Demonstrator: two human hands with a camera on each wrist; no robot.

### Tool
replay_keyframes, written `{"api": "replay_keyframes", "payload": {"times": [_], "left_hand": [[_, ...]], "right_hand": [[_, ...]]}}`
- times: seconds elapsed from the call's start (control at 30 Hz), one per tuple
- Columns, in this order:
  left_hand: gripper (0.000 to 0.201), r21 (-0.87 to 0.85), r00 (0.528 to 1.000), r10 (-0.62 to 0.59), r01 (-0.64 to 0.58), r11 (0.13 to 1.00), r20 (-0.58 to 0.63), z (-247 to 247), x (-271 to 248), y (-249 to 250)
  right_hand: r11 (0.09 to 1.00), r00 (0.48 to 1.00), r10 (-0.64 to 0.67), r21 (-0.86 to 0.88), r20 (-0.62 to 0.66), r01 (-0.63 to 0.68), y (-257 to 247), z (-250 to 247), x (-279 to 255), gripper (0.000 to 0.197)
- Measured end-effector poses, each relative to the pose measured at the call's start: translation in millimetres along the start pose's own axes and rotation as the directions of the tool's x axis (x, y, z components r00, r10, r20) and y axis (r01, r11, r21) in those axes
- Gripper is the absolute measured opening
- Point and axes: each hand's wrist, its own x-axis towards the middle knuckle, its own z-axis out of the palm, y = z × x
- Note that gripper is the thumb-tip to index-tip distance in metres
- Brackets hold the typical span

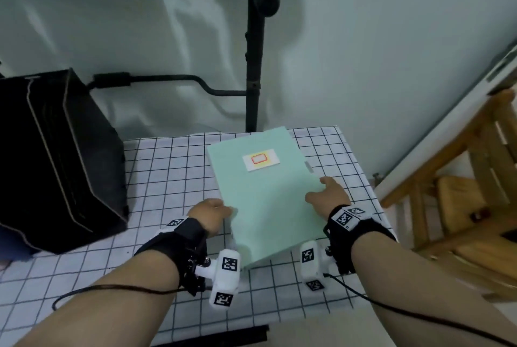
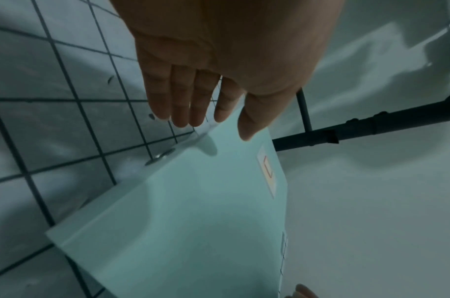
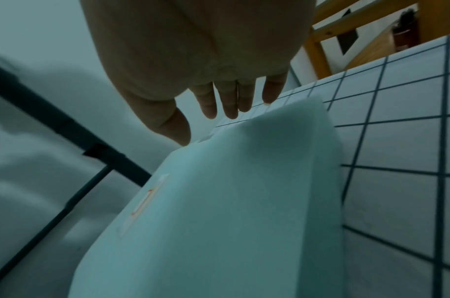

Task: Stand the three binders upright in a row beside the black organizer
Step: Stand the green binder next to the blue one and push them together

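Lying flat on the gridded worktop (image 1: 167,178), right of the black organizer (image 1: 56,162) and well apart from it: a mint-green binder (image 1: 265,195), long axis running away from the body and leaning slightly left at the far end. Only one cover visible; cannot tell whether the other two binders lie under it. Left hand (image 1: 211,213) at the left long edge, right hand (image 1: 327,197) at the right long edge, so the binder sits between both. Fingers (image 2: 183,100) of the left straight and together, thumb over the cover; fingers (image 3: 228,100) of the right also straight, slightly apart, not clamped. Probably next: tipping up onto an edge, then moving left toward the organizer, the left hand being nearer.
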Motion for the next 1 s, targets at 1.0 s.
{"api": "replay_keyframes", "payload": {"times": [1.0], "left_hand": [[0.023,-0.474,0.998,0.049,-0.067,0.878,-0.050,-90.4,-69.8,-22.2]], "right_hand": [[0.946,0.945,-0.284,0.206,0.162,0.249,-62.7,41.2,-17.2,0.064]]}}
